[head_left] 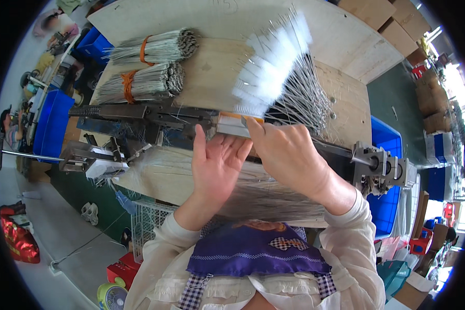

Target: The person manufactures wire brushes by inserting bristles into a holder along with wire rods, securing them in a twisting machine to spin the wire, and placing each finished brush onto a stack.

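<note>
- Right hand (289,157): fingers grasp a silver, orange-edged rectangular block (231,125) beside a dark metal bar (178,117) across the pale wooden counter (217,62).
- Left hand (215,166): palm up, fingers released, at the block's near edge.

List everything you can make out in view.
Bench: one, pale, centre
Wire bundles: two, silver, orange-tied, upper left
Brushes: many, white, upper centre
Loose wires: many, silver, bench's near side
Machine: one, dark metal, across bench
Block: one, silver, at hands
Bins: several, blue, both sides
Boxes: several, brown, right
Fan: one, green, lower left
Basket: one, white, lower left
Shoes: two, white, left floor
Apron: one, purple, bottom centre
Left hand: one, bare, near block
Right hand: one, bare, at block
</note>
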Motion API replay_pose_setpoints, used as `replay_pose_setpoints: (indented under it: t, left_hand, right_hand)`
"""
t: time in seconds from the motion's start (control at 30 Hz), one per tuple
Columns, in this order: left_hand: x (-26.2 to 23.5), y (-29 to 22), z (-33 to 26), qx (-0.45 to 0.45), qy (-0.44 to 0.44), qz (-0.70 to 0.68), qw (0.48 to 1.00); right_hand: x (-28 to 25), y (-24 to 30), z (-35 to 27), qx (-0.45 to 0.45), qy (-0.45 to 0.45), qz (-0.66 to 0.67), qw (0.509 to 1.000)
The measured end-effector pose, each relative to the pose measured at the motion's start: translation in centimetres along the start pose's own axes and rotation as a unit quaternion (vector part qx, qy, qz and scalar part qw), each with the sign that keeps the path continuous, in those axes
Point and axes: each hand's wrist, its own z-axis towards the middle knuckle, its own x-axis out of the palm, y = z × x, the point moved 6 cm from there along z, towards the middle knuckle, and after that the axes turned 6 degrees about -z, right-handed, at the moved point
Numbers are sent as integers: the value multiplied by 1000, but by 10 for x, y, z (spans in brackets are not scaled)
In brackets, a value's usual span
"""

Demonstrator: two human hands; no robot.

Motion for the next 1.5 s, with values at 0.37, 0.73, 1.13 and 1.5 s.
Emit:
replay_pose_setpoints:
  t: [0.37,0.73,1.13,1.5]
  left_hand:
    - [-15,11,4,0,-19,77,997]
    - [-7,47,-49,-109,-43,129,985]
    - [-166,-263,-239,357,-428,809,184]
    - [-154,-209,-204,364,-443,753,322]
  right_hand:
    - [9,-20,-36,45,-33,136,989]
    - [149,-6,-117,21,140,172,975]
    - [80,-35,-117,89,53,407,907]
    - [-40,-108,-171,128,-468,481,730]
